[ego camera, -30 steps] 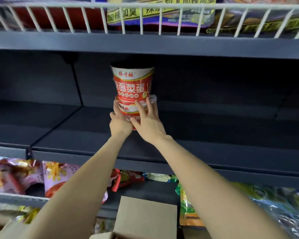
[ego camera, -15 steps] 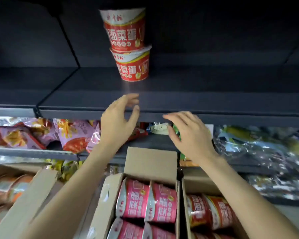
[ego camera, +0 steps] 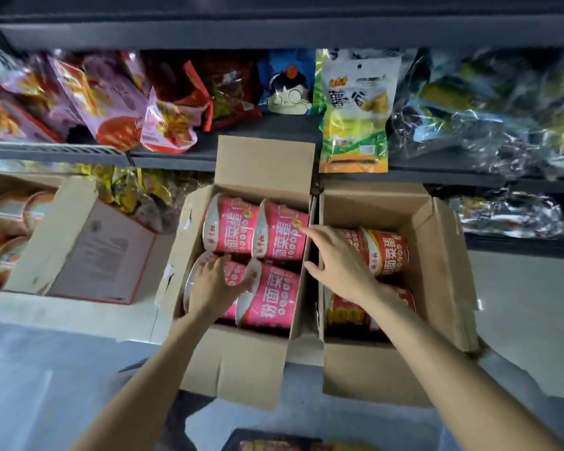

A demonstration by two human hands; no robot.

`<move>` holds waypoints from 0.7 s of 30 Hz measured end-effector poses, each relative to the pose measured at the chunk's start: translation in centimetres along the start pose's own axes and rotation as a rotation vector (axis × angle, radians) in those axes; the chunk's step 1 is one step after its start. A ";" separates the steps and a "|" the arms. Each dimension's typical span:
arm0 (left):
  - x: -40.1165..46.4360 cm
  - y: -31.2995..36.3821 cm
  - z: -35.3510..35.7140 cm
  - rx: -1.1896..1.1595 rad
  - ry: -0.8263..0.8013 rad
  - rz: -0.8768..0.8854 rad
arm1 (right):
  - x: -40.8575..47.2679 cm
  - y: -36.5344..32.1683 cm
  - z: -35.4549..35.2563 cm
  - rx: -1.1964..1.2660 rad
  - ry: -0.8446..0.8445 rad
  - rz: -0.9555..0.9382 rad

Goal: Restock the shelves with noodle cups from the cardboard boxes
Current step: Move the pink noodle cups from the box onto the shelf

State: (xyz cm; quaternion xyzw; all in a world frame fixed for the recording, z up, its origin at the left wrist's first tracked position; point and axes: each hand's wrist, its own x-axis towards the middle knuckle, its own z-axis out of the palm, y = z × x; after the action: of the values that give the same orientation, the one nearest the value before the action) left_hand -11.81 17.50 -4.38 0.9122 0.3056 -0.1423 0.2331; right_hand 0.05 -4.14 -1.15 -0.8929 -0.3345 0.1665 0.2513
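Note:
Below me stand open cardboard boxes. The middle box [ego camera: 241, 362] holds several pink noodle cups lying on their sides. My left hand [ego camera: 214, 286] grips the near-left pink cup [ego camera: 234, 274], fingers over its top and thumb in the gap beside the neighbouring cup [ego camera: 271, 297]. My right hand [ego camera: 337, 260] hovers open above the wall between the middle box and the right box [ego camera: 372, 369], its fingertips at the far-right pink cup [ego camera: 282, 237]. Red noodle cups [ego camera: 388, 252] lie in the right box, partly hidden by my right wrist.
A third box [ego camera: 105, 252] at the left holds orange cups [ego camera: 10, 219]. Snack bags [ego camera: 355, 109] fill the lower shelves behind the boxes. The dark edge of the shelf above [ego camera: 274, 30] crosses the top. Grey floor lies in front.
My head tipped down from the shelf, where two stacked cups were left, to the boxes. Both hands dropped from the shelf; the left now grips a pink cup.

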 end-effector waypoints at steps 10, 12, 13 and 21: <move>1.7 -0.3 1.3 0.095 -0.235 0.255 | 13.1 -0.8 8.0 -0.453 -0.378 0.076; 2.9 -0.9 1.0 -0.129 0.011 0.187 | 13.3 -0.5 7.9 -0.451 -0.365 0.053; 3.8 -1.2 0.8 -0.142 0.122 0.178 | 13.2 -0.5 7.5 -0.450 -0.353 0.038; 12.3 -2.4 -0.1 0.096 0.225 0.301 | 9.0 -3.3 0.4 -0.342 -0.001 -0.092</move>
State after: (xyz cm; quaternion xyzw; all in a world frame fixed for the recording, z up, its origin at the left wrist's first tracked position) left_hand -3.79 25.27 -10.03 0.9678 0.1826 -0.0175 0.1723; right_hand 4.67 4.25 -0.80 -0.9063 -0.3984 0.0961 0.1030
